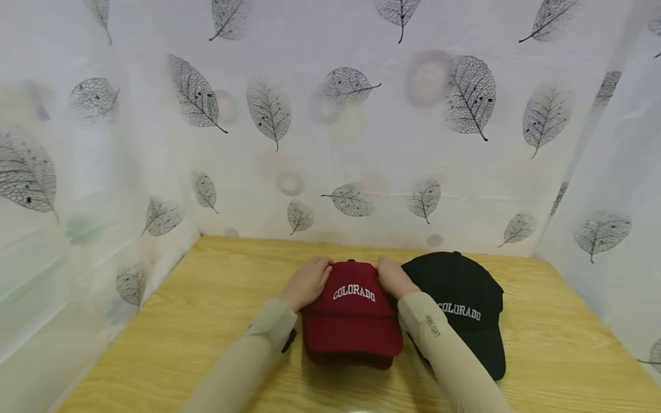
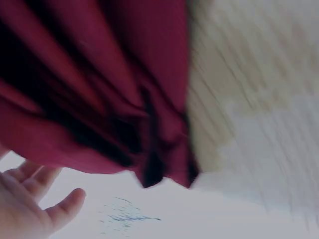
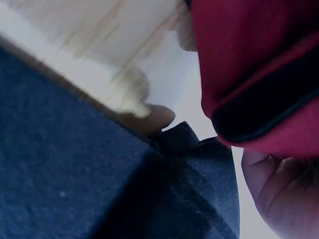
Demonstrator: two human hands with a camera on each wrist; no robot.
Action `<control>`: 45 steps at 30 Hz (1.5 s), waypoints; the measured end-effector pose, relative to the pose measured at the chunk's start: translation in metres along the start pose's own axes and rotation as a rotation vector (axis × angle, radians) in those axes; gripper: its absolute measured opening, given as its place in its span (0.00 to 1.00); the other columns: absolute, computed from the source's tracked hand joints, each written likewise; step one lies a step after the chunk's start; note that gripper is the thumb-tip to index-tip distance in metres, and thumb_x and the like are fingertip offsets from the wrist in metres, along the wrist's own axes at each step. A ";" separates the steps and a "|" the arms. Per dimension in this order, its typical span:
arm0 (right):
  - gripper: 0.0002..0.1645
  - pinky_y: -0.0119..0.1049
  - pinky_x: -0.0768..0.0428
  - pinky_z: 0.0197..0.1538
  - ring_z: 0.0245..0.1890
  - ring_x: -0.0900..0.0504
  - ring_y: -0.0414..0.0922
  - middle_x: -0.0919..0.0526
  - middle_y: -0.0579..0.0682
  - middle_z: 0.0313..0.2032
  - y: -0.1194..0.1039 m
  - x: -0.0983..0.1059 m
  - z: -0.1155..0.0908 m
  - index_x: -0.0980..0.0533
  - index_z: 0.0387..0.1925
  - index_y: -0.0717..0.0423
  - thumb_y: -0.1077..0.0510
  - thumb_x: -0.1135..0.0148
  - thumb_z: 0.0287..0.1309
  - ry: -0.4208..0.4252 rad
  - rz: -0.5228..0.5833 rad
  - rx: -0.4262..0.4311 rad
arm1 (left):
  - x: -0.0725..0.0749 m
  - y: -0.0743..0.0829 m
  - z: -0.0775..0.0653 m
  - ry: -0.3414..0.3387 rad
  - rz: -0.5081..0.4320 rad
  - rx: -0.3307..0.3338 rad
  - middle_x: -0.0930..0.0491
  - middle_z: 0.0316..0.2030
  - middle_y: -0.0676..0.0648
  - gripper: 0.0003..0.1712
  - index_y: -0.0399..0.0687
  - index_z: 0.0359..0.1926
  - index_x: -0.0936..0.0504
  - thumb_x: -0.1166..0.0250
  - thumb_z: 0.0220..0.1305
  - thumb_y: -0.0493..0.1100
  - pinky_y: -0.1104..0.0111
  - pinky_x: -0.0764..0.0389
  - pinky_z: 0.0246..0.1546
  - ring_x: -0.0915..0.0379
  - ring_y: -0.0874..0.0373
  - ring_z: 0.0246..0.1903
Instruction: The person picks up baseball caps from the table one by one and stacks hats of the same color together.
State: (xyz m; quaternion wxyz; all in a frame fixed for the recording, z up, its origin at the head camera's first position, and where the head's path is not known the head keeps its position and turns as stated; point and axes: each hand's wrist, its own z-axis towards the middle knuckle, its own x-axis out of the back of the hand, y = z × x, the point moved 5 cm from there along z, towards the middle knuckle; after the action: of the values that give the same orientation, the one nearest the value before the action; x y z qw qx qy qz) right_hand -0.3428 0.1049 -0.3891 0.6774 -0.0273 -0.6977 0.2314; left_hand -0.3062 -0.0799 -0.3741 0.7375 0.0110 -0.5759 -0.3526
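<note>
A red cap (image 1: 356,307) with white COLORADO lettering faces the head camera between both hands. A darker red brim edge shows under its brim; whether it belongs to a second cap I cannot tell. At the left of its crown, my left hand (image 1: 307,284) holds the cap; one finger stands free in the left wrist view, and the thumb is hidden. My right hand (image 1: 395,280) grips the crown's other side, its fingers curled beneath the edge in the right wrist view. A black COLORADO cap (image 1: 472,287) lies at the right, partly behind the right sleeve.
The caps are on a wood-grain table (image 1: 217,298). Pale curtains (image 1: 361,143) printed with leaves enclose its back and sides. A small dark strap-like piece (image 1: 290,341) shows beside the red cap, under the left sleeve.
</note>
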 end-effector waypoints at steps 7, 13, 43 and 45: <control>0.08 0.41 0.29 0.32 0.27 0.28 0.49 0.31 0.53 0.24 0.001 0.009 -0.003 0.34 0.31 0.62 0.61 0.58 0.64 0.014 -0.015 -0.018 | 0.002 0.028 -0.019 -0.251 -0.049 -0.066 0.50 0.67 0.38 0.42 0.52 0.68 0.45 0.51 0.59 0.67 0.55 0.45 0.60 0.53 0.44 0.65; 0.12 0.43 0.28 0.37 0.33 0.27 0.50 0.28 0.55 0.30 -0.004 0.022 -0.024 0.31 0.33 0.61 0.57 0.57 0.65 0.178 0.007 0.031 | -0.002 0.024 -0.021 -0.292 -0.020 -0.040 0.51 0.68 0.40 0.41 0.54 0.69 0.47 0.51 0.60 0.66 0.54 0.48 0.61 0.59 0.42 0.66; 0.64 0.59 0.39 0.55 0.61 0.47 0.68 0.55 0.72 0.64 -0.028 -0.006 -0.080 0.57 0.66 0.67 0.30 0.41 0.43 -0.037 0.143 0.207 | -0.020 0.026 -0.050 -0.316 0.089 0.007 0.66 0.70 0.41 0.59 0.55 0.71 0.62 0.43 0.46 0.73 0.38 0.39 0.47 0.70 0.41 0.67; 0.63 0.57 0.40 0.57 0.63 0.49 0.67 0.56 0.73 0.64 -0.028 -0.004 -0.086 0.59 0.66 0.68 0.35 0.39 0.45 -0.037 0.182 0.188 | -0.016 0.029 -0.056 -0.313 0.042 0.037 0.67 0.69 0.37 0.59 0.53 0.71 0.62 0.42 0.48 0.71 0.41 0.38 0.49 0.71 0.39 0.67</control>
State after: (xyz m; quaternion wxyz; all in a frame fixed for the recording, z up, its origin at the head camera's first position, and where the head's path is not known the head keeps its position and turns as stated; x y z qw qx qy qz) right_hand -0.2522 0.1031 -0.3846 0.6401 -0.0226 -0.6800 0.3567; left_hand -0.2452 -0.0717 -0.3942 0.6457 -0.0426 -0.6904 -0.3236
